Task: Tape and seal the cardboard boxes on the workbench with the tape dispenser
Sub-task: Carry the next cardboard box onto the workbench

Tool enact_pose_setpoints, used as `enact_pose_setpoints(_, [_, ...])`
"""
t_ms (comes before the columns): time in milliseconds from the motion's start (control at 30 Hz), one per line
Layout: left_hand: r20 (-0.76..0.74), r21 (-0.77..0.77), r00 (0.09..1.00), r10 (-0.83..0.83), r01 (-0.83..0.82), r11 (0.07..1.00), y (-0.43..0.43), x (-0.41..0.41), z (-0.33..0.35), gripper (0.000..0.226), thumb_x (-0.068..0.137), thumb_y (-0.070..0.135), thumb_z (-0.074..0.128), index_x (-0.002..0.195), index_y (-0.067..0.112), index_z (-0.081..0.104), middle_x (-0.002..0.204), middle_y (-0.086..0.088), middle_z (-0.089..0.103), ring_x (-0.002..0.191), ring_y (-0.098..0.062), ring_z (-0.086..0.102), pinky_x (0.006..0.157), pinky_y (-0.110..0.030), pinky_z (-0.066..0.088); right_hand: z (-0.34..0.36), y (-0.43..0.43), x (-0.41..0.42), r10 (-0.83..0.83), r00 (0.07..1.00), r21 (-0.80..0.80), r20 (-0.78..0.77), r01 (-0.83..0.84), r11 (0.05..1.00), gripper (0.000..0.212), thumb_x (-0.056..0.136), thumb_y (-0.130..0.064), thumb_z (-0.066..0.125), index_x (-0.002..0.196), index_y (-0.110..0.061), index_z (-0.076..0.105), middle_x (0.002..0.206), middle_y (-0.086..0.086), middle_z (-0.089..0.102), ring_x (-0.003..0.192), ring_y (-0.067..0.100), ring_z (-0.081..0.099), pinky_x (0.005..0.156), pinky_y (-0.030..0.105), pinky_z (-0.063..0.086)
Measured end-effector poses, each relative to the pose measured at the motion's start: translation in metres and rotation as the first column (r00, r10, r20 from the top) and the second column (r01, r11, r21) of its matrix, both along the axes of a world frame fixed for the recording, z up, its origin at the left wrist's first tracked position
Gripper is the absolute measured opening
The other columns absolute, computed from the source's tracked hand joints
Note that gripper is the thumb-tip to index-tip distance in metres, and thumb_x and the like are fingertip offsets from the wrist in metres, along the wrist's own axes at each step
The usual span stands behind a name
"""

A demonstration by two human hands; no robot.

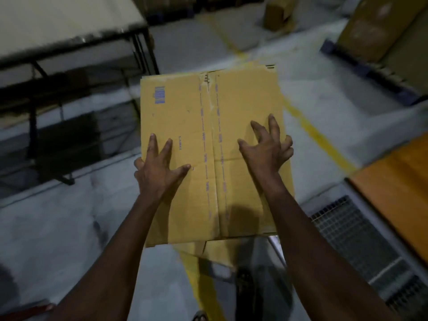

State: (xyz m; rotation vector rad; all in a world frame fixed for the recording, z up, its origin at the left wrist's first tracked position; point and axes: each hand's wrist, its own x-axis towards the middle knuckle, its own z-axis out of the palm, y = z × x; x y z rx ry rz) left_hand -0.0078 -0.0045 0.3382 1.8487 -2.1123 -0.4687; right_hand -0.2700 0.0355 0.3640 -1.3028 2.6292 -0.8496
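Note:
A brown cardboard box (208,126) with blue print and a closed centre seam is held out in front of me above the floor. My left hand (159,167) grips its left side, fingers spread over the top, thumb at the edge. My right hand (268,147) presses on the top right part, its outer fingers curled over the right edge. The flaps meet along the middle; I cannot tell whether tape covers the seam. No tape dispenser is in view.
A workbench (69,31) with a dark metal frame stands at the upper left. Stacked cardboard boxes (379,26) sit on a pallet at the upper right. An orange surface (398,181) lies at the right, a floor grate (361,239) beside it. Yellow floor lines cross the grey floor.

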Motion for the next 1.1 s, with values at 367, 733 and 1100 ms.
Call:
enact_pose_setpoints(367, [-0.094,-0.181,0.98,-0.176,0.157,0.971,0.106,-0.103,0.238,0.093,0.067,0.081,0.06,0.149,0.05,0.029,0.163,0.02,0.001,0.138,-0.044,0.026,0.106,-0.057,0.038,0.236,0.161,-0.086,-0.288,0.956,-0.221,-0.057,0.27,0.937,0.051,0.074,-0.058,0.063,0.124,-0.049,0.058,0.156,-0.021,0.028,0.124,0.034,0.034,0.098,0.047,0.028])
enact_pose_setpoints(733, [0.002,-0.009,0.886,-0.464,0.464,0.886,0.268,-0.314,0.226,0.09,0.069,0.082,0.057,0.148,0.048,0.032,0.164,0.014,0.007,0.132,-0.043,0.03,0.102,-0.057,0.031,0.201,0.387,-0.253,-0.546,0.837,-0.011,0.041,0.547,0.837,0.045,0.072,-0.053,0.058,0.117,-0.048,0.06,0.152,-0.017,0.035,0.121,0.039,0.036,0.1,0.053,0.029])
enact_pose_setpoints(1100, [0.275,0.139,0.701,-0.657,0.648,0.749,0.387,-0.41,0.203,0.09,0.076,0.091,0.022,0.152,0.048,0.001,0.165,-0.003,-0.012,0.145,-0.05,-0.01,0.103,-0.078,-0.001,0.187,0.497,-0.343,-0.478,0.873,0.131,0.097,0.465,0.876,0.029,0.082,-0.049,0.063,0.11,-0.046,0.066,0.15,-0.013,0.042,0.138,0.036,0.027,0.108,0.056,0.022])
